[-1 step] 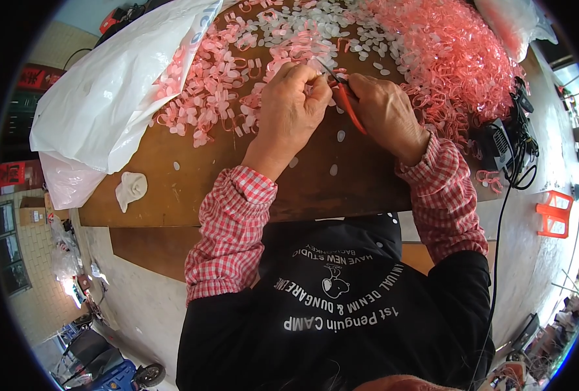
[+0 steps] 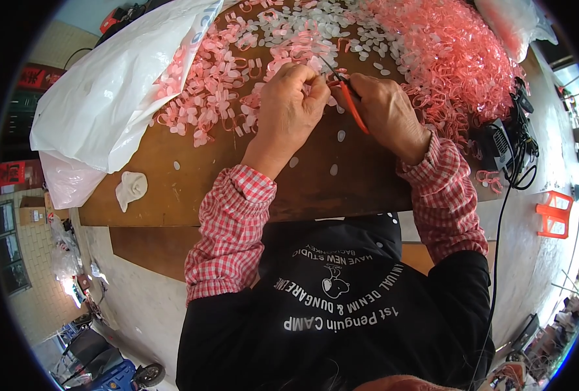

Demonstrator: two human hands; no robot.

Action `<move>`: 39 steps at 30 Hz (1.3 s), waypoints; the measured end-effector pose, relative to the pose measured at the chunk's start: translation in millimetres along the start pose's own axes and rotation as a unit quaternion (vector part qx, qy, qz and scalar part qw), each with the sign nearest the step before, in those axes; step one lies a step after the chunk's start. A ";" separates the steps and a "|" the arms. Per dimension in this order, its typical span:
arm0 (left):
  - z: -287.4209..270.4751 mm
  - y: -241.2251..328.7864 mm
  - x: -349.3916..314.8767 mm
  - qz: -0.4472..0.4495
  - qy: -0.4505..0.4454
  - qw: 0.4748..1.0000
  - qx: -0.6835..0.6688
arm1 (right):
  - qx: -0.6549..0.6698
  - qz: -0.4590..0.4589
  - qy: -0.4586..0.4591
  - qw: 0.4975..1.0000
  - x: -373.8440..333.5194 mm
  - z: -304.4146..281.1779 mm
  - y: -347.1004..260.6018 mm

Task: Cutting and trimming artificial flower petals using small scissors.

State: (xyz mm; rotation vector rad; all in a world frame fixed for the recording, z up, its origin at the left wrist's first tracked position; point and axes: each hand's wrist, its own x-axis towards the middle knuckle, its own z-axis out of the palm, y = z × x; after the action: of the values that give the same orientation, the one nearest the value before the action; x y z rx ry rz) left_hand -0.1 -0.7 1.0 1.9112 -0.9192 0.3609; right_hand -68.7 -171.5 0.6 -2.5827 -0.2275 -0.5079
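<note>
In my right hand [image 2: 388, 112] is a pair of scissors [image 2: 353, 109] with orange handles. Their dark, slim blades point up and left, close to the fingertips of my left hand [image 2: 288, 107]. That hand is closed in a pinch; whatever sits between thumb and finger is too small and hidden to name. Beyond my hands lie pink plastic loop pieces [image 2: 201, 107] and a scatter of small clear oval bits [image 2: 302, 25]. A large heap of glossy pink plastic pieces [image 2: 449, 55] fills the far right of the brown table [image 2: 237, 189].
A white plastic bag [image 2: 117, 91] slopes over the left side, partly covering pink pieces. Near the front left lies a crumpled off-white cloth-like piece [image 2: 132, 189]. A dark device with black cables [image 2: 508, 146] sits at the right edge; a red stool [image 2: 554, 214] stands on the floor.
The scissors' orange handles have swung slightly to the right with a small shift of my right hand. My left hand stays almost in place.
</note>
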 end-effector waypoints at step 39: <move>-6.1 24.5 -2.4 -0.253 -0.030 0.885 -0.390 | 0.444 0.140 0.027 0.885 11.2 -35.1 9.9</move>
State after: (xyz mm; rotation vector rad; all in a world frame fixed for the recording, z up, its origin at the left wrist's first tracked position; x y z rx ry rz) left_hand -18.8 -1.0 18.2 1.3226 -0.4518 -0.3499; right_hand -66.9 -196.8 29.0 -1.6578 -0.0390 -0.2686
